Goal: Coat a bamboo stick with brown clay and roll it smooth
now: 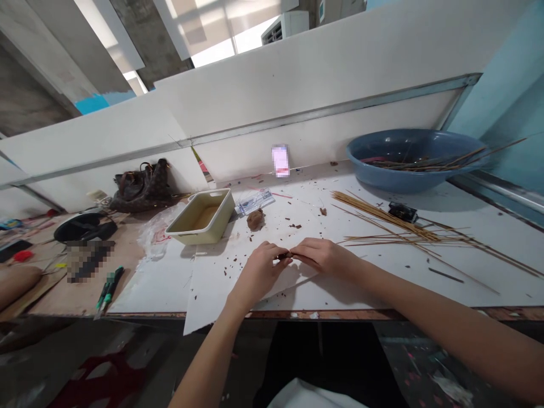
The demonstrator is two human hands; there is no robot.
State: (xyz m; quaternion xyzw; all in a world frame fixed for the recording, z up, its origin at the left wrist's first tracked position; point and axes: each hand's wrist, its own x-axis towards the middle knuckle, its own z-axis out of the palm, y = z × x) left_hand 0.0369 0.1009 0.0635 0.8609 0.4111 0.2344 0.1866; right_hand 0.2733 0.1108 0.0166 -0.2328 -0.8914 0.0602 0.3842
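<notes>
My left hand and my right hand meet fingertip to fingertip over a white sheet of paper on the bench. Both are closed in a pinch on a small dark brown piece held between them; most of it is hidden by the fingers. A brown lump of the same stuff lies on the bench just beyond my hands. Brown crumbs are scattered over the paper around them.
A cream rectangular tray stands left of the lump. Several thin bamboo sticks fan out at right, near a blue basin holding more sticks. At far left are a brown bag, a black bowl and green-handled tools.
</notes>
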